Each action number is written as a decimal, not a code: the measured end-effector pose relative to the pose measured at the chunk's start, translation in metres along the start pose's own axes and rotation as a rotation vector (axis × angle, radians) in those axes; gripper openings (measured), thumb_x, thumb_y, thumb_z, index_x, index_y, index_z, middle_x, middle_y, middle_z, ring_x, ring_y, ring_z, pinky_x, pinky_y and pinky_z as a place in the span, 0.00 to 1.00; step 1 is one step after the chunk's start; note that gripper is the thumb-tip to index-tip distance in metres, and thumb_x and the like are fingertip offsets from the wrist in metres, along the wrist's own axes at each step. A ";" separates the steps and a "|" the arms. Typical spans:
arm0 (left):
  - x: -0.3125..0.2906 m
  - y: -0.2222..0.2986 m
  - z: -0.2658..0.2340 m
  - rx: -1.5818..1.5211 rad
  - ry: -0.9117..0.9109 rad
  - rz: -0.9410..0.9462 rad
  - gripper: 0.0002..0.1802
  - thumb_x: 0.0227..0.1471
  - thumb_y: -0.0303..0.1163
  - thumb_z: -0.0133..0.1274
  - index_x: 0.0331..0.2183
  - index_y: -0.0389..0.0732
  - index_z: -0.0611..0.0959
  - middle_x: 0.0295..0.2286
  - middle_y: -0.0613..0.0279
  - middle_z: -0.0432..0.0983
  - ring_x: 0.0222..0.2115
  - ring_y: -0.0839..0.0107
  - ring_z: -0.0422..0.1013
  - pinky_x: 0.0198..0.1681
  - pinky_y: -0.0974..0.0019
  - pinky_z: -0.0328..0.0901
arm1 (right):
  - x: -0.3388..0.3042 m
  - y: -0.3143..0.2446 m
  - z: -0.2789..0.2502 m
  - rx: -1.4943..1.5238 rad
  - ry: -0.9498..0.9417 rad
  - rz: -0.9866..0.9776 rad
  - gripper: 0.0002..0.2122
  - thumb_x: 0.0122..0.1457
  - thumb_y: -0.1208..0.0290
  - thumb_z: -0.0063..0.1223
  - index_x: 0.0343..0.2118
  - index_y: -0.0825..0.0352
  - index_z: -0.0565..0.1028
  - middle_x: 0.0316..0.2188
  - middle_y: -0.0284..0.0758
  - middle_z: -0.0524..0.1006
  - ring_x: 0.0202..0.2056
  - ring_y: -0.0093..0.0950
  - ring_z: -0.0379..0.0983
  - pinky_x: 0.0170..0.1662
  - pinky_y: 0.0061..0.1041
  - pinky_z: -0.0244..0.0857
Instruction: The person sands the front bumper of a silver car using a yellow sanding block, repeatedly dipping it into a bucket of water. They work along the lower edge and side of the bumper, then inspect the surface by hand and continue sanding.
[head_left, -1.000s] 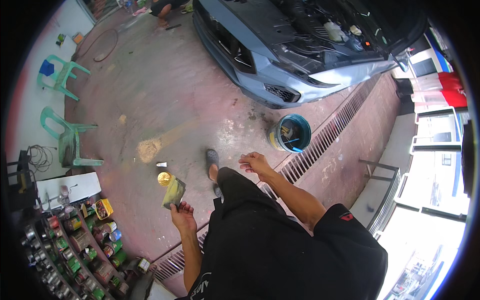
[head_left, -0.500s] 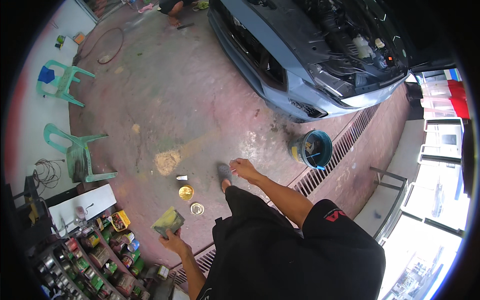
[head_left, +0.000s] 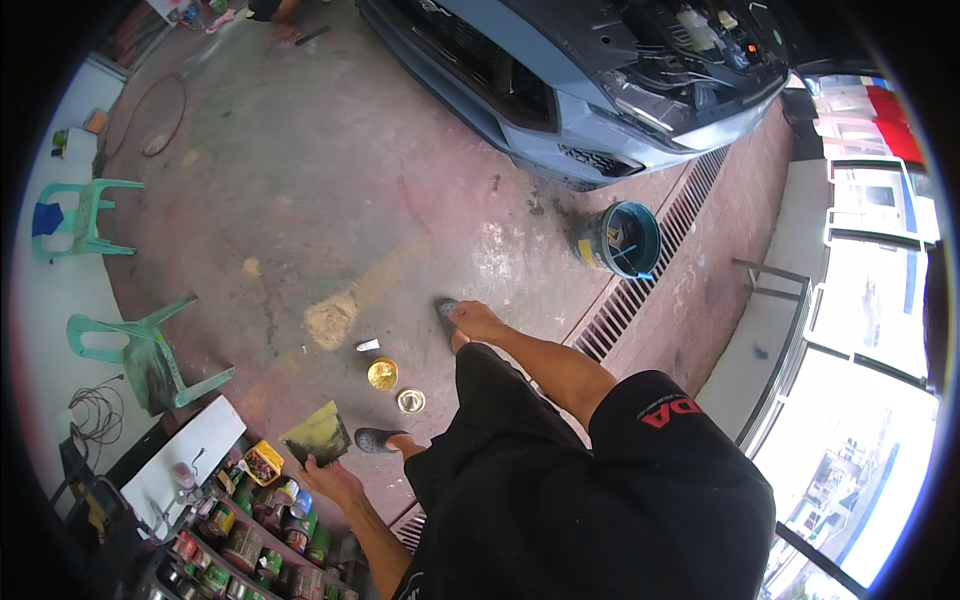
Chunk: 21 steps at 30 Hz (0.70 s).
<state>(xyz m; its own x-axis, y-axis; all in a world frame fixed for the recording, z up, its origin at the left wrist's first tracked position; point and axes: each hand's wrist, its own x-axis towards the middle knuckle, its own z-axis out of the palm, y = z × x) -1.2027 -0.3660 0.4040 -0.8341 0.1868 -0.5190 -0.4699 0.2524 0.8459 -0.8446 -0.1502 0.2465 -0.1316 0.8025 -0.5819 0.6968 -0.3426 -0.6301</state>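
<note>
- A small round can [head_left: 383, 374], with yellow material inside, stands on the reddish floor [head_left: 240, 210].
- The left hand [head_left: 335, 482] is below the can and to its left in the view; it pinches a flat board [head_left: 318, 437] by the lower edge.
- The board is rectangular, smeared with yellow-green and dark colour, and it is held near the can, also below and to the left.
- The right hand [head_left: 473, 319] is above the can and to its right; its fingers look bent, but I cannot tell whether they are pressed together or pinch something.
- Behind this hand in the view appears one grey shoe [head_left: 444, 312]; the other grey shoe [head_left: 372, 441] is below the can, just beside the board.
- A small white tube [head_left: 368, 346] lies just above the can, slightly to the left.
- A round shiny lid [head_left: 410, 401] lies just beside the can, at its lower right.
- A blue bucket [head_left: 603, 245], with some tools inside, stands above and well to the right of the can.
- Farther above the can is a grey-blue car [head_left: 590, 130]; well to its left are two green chairs [head_left: 152, 375].
</note>
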 end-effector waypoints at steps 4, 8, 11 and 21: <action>0.077 -0.010 -0.040 -0.048 -0.147 0.069 0.23 0.65 0.29 0.48 0.59 0.35 0.71 0.57 0.49 0.70 0.57 0.56 0.69 0.64 0.49 0.63 | -0.016 0.051 0.018 -0.326 -0.163 0.093 0.22 0.67 0.53 0.52 0.50 0.67 0.84 0.53 0.52 0.82 0.57 0.50 0.78 0.60 0.44 0.71; 0.148 -0.010 -0.055 0.059 -0.178 0.085 0.24 0.62 0.28 0.50 0.59 0.35 0.73 0.56 0.51 0.70 0.57 0.57 0.68 0.65 0.53 0.63 | -0.042 0.166 0.097 -0.043 0.124 0.169 0.17 0.68 0.60 0.54 0.46 0.69 0.84 0.38 0.40 0.85 0.36 0.33 0.82 0.40 0.35 0.75; 0.202 -0.034 -0.102 0.160 -0.254 0.102 0.26 0.58 0.28 0.52 0.58 0.37 0.74 0.53 0.53 0.72 0.55 0.60 0.69 0.64 0.58 0.63 | -0.091 0.132 0.141 0.419 0.151 0.509 0.17 0.70 0.59 0.56 0.50 0.69 0.81 0.36 0.33 0.83 0.31 0.22 0.78 0.29 0.25 0.69; 0.339 -0.302 -0.161 0.576 -0.535 -0.011 0.12 0.51 0.31 0.49 0.29 0.33 0.82 0.26 0.63 0.74 0.31 0.72 0.69 0.39 0.64 0.64 | -0.055 0.214 0.433 0.446 0.047 0.626 0.17 0.70 0.58 0.56 0.51 0.67 0.81 0.39 0.32 0.83 0.37 0.23 0.77 0.36 0.26 0.70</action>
<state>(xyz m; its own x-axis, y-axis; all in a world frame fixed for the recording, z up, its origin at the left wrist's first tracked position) -1.3906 -0.5320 -0.0074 -0.5088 0.5768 -0.6391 -0.1307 0.6821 0.7195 -0.9939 -0.4790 -0.0790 0.2304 0.4110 -0.8820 0.2797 -0.8961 -0.3445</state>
